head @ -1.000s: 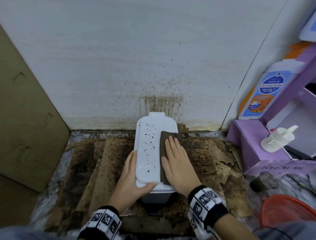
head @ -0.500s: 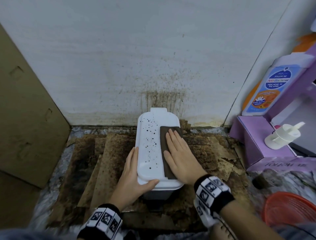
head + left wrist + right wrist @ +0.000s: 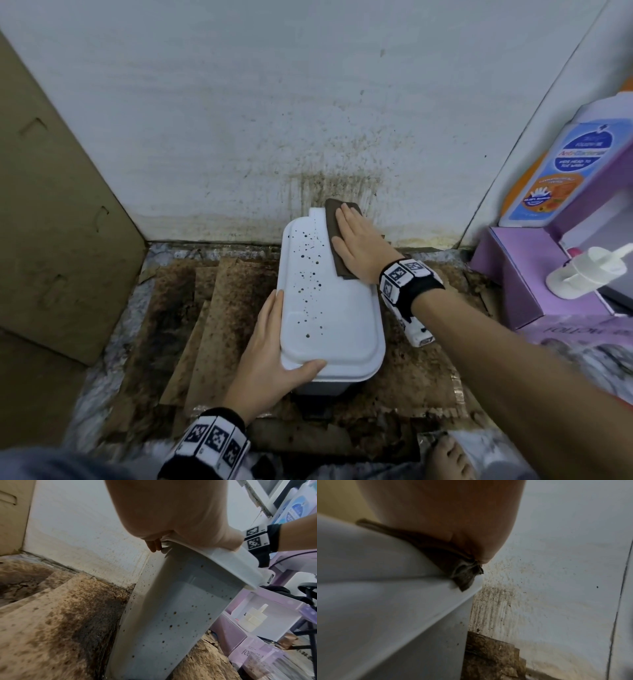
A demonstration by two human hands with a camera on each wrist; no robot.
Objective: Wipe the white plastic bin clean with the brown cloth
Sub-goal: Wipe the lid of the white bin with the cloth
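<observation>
The white plastic bin (image 3: 339,325) stands on stained cardboard against the wall, its lid dotted with dark specks on the left half. My right hand (image 3: 359,246) lies flat with straight fingers on the brown cloth (image 3: 334,233), pressing it onto the lid's far right part. My left hand (image 3: 270,346) grips the lid's near left edge, thumb on top, fingers down the side. In the left wrist view the bin's speckled side wall (image 3: 171,615) shows below my left hand (image 3: 171,513). In the right wrist view the cloth (image 3: 458,566) is squeezed between my right hand (image 3: 445,513) and the lid (image 3: 376,574).
A dirty white wall (image 3: 308,102) rises right behind the bin. A cardboard panel (image 3: 51,205) leans at the left. Purple boxes (image 3: 534,274), a wash bottle (image 3: 565,171) and a white pump dispenser (image 3: 582,270) crowd the right. A bare foot (image 3: 445,459) shows at the bottom.
My right hand has slid the cloth away from me along the lid's right side, to its far end by the wall. The left hand keeps its grip on the near left edge.
</observation>
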